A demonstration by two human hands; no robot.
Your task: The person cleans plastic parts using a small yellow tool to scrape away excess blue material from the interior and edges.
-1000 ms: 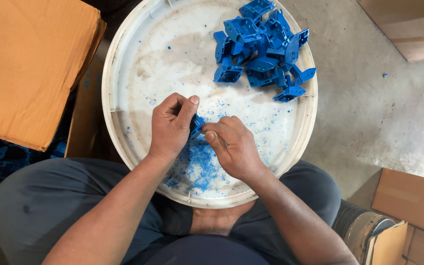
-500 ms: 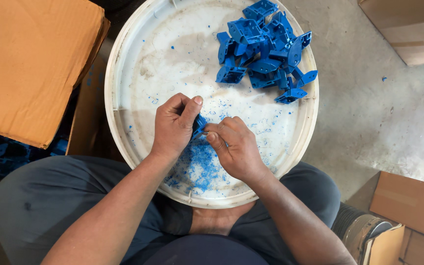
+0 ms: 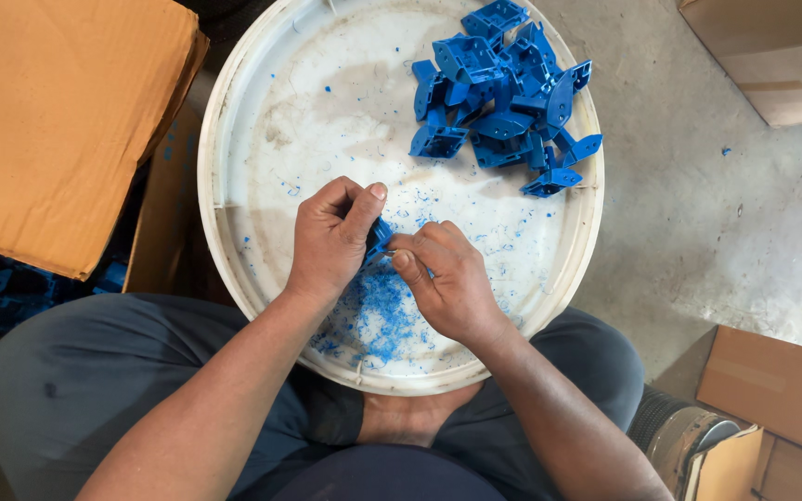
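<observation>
My left hand (image 3: 331, 237) grips a small blue plastic part (image 3: 379, 236) over the near side of a big round white tray (image 3: 234, 213). My right hand (image 3: 443, 278) is closed against the same part from the right, its fingertips pinched at the part's edge; whether it holds a small tool I cannot tell. Under both hands lies a patch of blue plastic shavings (image 3: 378, 320). A heap of several blue plastic parts (image 3: 498, 93) sits at the tray's far right.
An orange-brown cardboard box flap (image 3: 58, 121) lies at the left, with more blue parts (image 3: 2, 297) in the dark box below it. Cardboard boxes stand at the top right (image 3: 772, 56) and bottom right (image 3: 782, 390). Grey concrete floor (image 3: 698, 204) is on the right.
Both hands stay together over the tray's near side, shifting only slightly while working the blue part. The heap of parts has not moved.
</observation>
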